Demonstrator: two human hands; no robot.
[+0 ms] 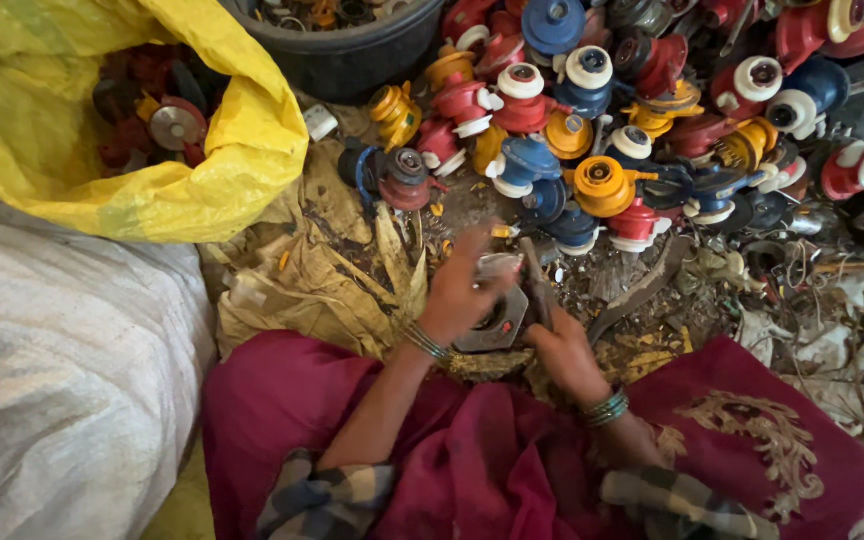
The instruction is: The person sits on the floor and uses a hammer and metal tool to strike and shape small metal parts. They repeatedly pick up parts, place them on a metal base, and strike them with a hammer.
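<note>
A grey metal part [497,318] is sitting on the ground just past the magenta-draped lap [472,450], the left hand [460,290] curling closed over its top, apparently steadying it. The right hand [562,345] is gripping a thin dark tool [537,283] against it. Beyond them, a pile of red, blue and yellow fittings [632,110] is spreading toward a yellow sack [202,150].

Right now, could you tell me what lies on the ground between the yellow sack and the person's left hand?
In the head view, crumpled yellowish sacking strewn with debris covers the ground between the yellow sack and the left hand; a dark red regulator sits at its far edge.
</note>
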